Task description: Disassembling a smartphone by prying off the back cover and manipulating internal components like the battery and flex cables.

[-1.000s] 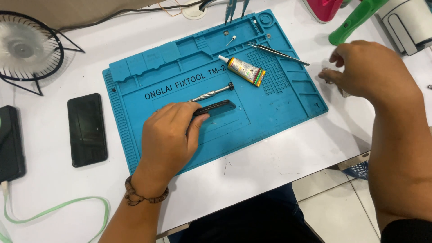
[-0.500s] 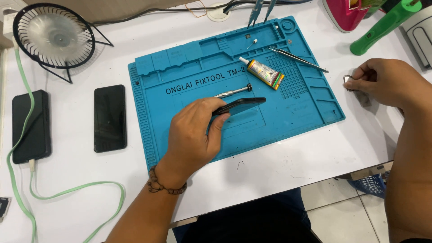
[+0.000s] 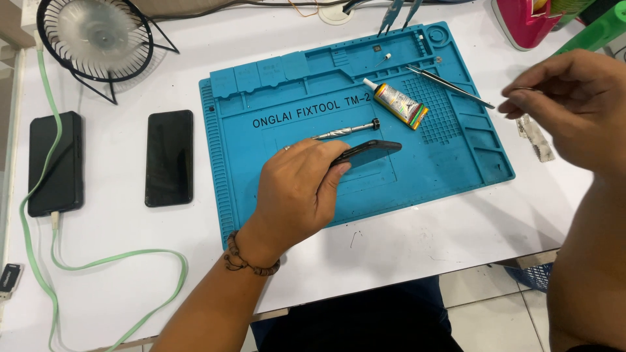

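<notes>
Raised since the earlier frame, right hand [image 3: 574, 104] pinches a thin metal piece at right — left hand [image 3: 297, 192] grips dark phone [image 3: 365, 153] on blue mat [image 3: 456, 169], glue tube [image 3: 398, 104] in its grid tray.

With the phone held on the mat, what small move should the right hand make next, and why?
Probably bring the right hand left toward the phone: the left hand holds it tilted on the blue mat, while the right hand pinches something small off to the side.

glossy black phone [image 3: 368, 152], matt blue rubbery mat [image 3: 456, 156], shiny metal screwdriver [image 3: 345, 132].
</notes>
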